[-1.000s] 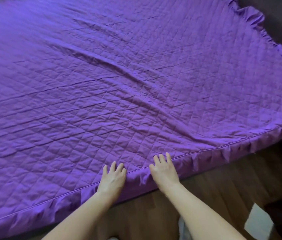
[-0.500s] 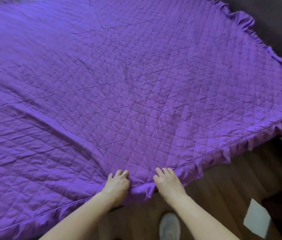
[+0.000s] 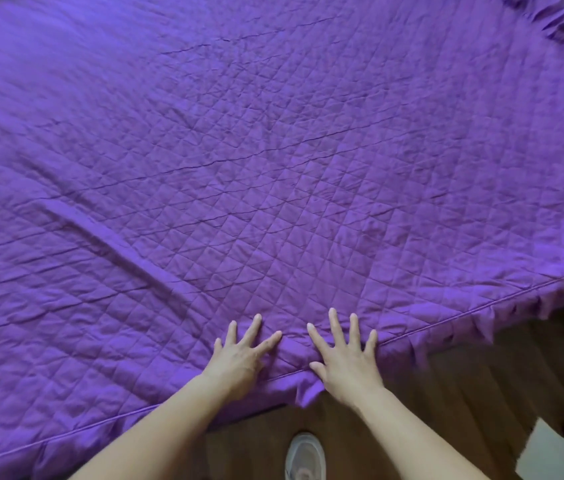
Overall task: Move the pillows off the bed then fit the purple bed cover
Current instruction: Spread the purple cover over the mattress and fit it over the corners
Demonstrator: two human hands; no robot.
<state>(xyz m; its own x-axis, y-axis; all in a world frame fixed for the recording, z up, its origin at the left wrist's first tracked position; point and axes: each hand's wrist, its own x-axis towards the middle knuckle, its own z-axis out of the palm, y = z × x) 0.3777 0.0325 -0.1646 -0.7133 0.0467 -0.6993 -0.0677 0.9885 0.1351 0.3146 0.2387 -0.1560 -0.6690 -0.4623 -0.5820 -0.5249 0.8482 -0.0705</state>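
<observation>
The purple quilted bed cover (image 3: pixel 273 168) lies spread over the whole bed, its ruffled edge hanging along the near side and the far right side. My left hand (image 3: pixel 239 358) presses flat on the cover near the piped seam, fingers spread and straight. Just to its right, my right hand (image 3: pixel 346 358) presses flat in the same way, fingers spread across the seam. A long crease runs through the cover at the left. No pillows are in view.
Brown wooden floor (image 3: pixel 446 393) shows below the bed's near edge. A pale slipper (image 3: pixel 304 455) on a foot stands between my arms. A light patch (image 3: pixel 547 448) lies on the floor at the lower right. Dark surface lies beyond the far right ruffle.
Both hands went from curled on the cover's edge to flat with spread fingers, further onto the cover. The large crease has shifted left and the middle is smoother.
</observation>
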